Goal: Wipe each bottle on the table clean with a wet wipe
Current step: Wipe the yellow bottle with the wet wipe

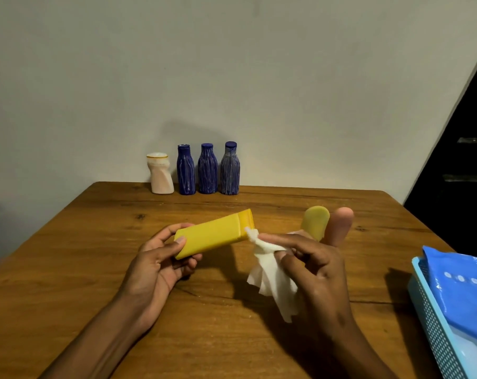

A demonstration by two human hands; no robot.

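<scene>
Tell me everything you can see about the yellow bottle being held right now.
The yellow bottle is a flat-sided, rectangular container that looks like smooth plastic, with a matching yellow cap at its far end. It is held off the table, lying nearly on its side, cap end tilted up and away to the right. The left hand grips its base end, thumb on the side facing the camera. The right hand pinches a white wipe whose twisted tip touches the bottle just below the cap. No label shows.

The blue basket [434, 332] and the blue packet [461, 283] inside it are cut off by the right edge.
</scene>
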